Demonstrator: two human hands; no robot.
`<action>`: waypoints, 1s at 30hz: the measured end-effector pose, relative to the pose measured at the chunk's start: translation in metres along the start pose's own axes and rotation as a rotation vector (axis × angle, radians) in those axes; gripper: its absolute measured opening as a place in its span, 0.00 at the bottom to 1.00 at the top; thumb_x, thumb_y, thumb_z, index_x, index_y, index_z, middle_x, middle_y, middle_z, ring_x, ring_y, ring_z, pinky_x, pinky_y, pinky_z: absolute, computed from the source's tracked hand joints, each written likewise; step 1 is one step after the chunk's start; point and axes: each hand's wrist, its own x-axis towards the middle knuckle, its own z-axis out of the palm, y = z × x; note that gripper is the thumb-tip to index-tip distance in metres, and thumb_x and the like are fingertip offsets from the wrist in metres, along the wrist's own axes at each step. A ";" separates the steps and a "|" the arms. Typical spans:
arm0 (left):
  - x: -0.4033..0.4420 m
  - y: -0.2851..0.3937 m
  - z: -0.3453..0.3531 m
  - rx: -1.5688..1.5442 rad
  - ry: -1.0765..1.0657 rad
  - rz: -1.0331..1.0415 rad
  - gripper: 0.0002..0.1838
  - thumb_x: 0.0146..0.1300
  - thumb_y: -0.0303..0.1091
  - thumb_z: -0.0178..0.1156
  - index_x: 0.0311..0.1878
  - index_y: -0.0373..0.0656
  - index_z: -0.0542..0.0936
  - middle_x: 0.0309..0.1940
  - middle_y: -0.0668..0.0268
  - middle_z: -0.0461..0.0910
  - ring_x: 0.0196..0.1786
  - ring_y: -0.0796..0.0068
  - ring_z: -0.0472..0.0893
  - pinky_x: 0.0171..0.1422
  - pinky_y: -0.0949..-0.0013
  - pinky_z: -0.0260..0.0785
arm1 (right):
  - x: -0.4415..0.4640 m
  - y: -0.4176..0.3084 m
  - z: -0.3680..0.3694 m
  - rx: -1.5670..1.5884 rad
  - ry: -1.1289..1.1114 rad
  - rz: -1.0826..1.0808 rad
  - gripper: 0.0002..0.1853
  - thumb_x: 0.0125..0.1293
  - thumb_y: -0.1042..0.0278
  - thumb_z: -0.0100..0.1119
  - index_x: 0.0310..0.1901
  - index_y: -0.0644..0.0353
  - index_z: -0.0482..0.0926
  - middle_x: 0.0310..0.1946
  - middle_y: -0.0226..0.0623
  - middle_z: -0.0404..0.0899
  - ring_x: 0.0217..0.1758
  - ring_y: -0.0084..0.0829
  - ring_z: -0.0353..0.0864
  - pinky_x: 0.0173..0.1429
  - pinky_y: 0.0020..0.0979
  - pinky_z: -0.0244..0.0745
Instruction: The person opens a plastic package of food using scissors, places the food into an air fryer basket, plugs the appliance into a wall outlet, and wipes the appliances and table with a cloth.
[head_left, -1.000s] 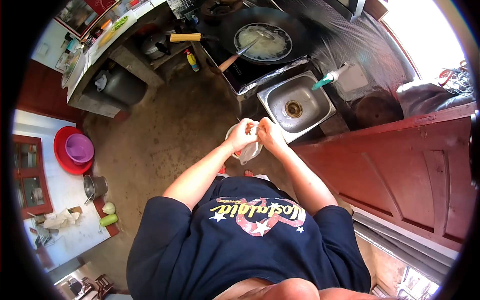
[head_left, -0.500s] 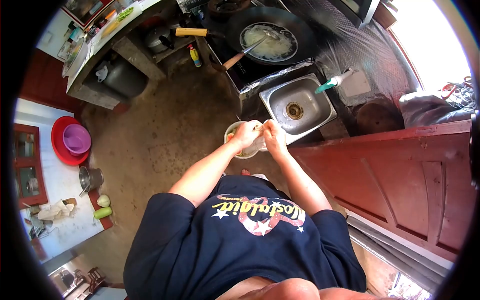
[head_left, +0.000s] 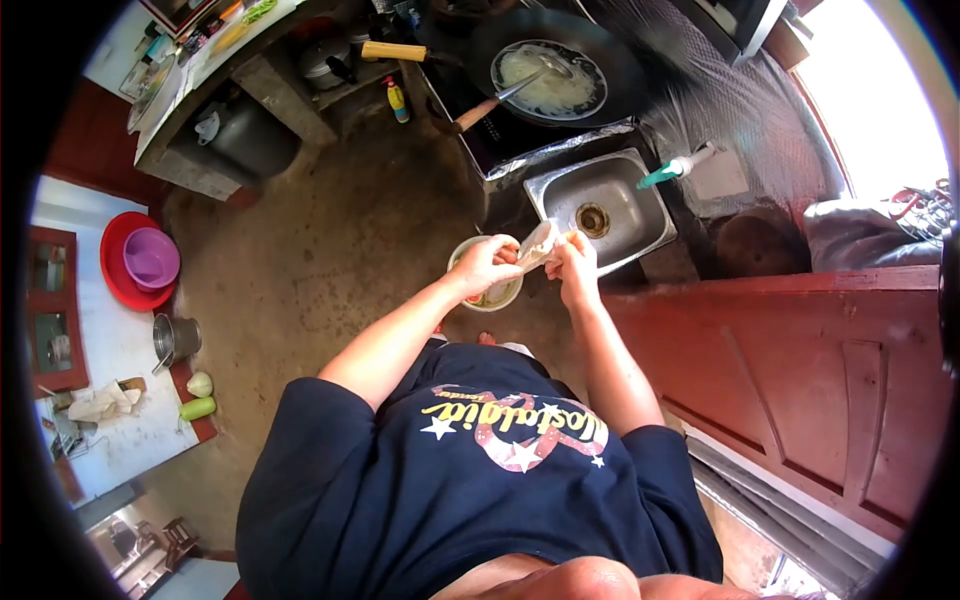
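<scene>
Here a pale, crumpled bag (head_left: 539, 245), seemingly thin plastic, is held up with brownish patches showing among its whitish folds. It is pinched by the right hand (head_left: 574, 262), gripped by the half-curled left hand (head_left: 487, 267), near the bucket (head_left: 489, 308) and the sink (head_left: 632, 215).

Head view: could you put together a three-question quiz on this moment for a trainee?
1. True or false: the right hand holds the wooden-handled utensil.
2. What sits inside the red basin? A) a purple basin B) a green bottle C) a metal pot
3. Fill in: in the picture, the hand farther from the sink is the ____ one.

Key:
1. False: its fingers are at a pale, crumpled item; the utensil rests in the wok.
2. A
3. left
</scene>
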 end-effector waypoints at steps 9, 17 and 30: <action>0.008 0.038 -0.015 0.712 0.068 0.521 0.30 0.51 0.32 0.59 0.60 0.44 0.66 0.60 0.57 0.66 0.63 0.59 0.65 0.64 0.63 0.59 | -0.002 -0.027 0.007 -0.148 -0.384 0.194 0.04 0.55 0.71 0.52 0.30 0.61 0.72 0.15 0.29 0.67 0.13 0.19 0.62 0.16 0.22 0.54; 0.017 0.079 -0.020 0.909 -0.406 0.331 0.16 0.41 0.35 0.65 0.35 0.42 0.78 0.27 0.59 0.75 0.37 0.59 0.75 0.42 0.63 0.67 | -0.006 -0.079 0.002 -0.429 -0.624 0.089 0.07 0.56 0.67 0.59 0.32 0.61 0.76 0.18 0.25 0.71 0.18 0.16 0.65 0.23 0.19 0.60; 0.002 0.075 -0.036 0.163 -0.441 -0.045 0.09 0.51 0.22 0.60 0.38 0.37 0.79 0.33 0.70 0.79 0.38 0.82 0.76 0.46 0.75 0.68 | -0.022 -0.062 -0.008 -0.462 -0.551 0.214 0.10 0.60 0.61 0.54 0.34 0.61 0.75 0.24 0.29 0.75 0.22 0.18 0.73 0.23 0.20 0.67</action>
